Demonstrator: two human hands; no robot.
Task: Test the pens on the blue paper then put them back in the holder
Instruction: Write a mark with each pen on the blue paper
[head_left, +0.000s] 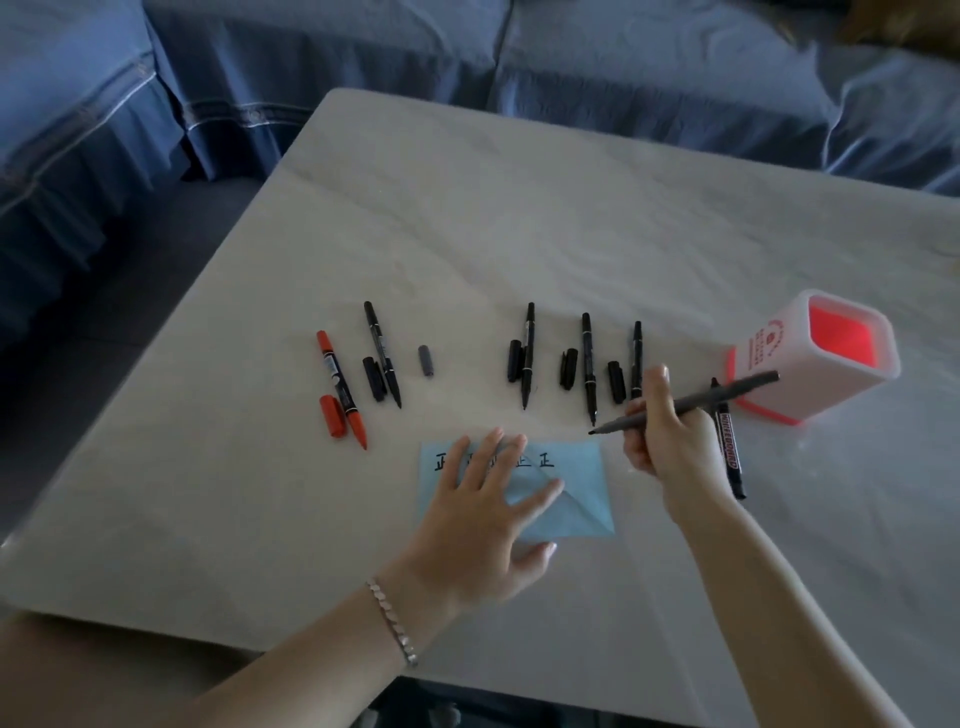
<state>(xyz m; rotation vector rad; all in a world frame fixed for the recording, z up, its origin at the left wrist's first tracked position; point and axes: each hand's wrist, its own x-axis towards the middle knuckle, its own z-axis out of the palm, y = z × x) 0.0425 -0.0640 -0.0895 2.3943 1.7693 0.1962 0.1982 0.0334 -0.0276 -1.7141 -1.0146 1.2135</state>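
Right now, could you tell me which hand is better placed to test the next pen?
The right hand: it holds the uncapped grey pen near the blue paper, which the left hand lies on.

Right hand (662, 431) holds grey pen (696, 405)

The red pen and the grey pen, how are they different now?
The red pen lies on the table; the grey pen is held in the right hand, tilted, tip near the blue paper. The red pen's cap lies beside it; a grey cap lies far from the grey pen. Both are uncapped and outside the holder.
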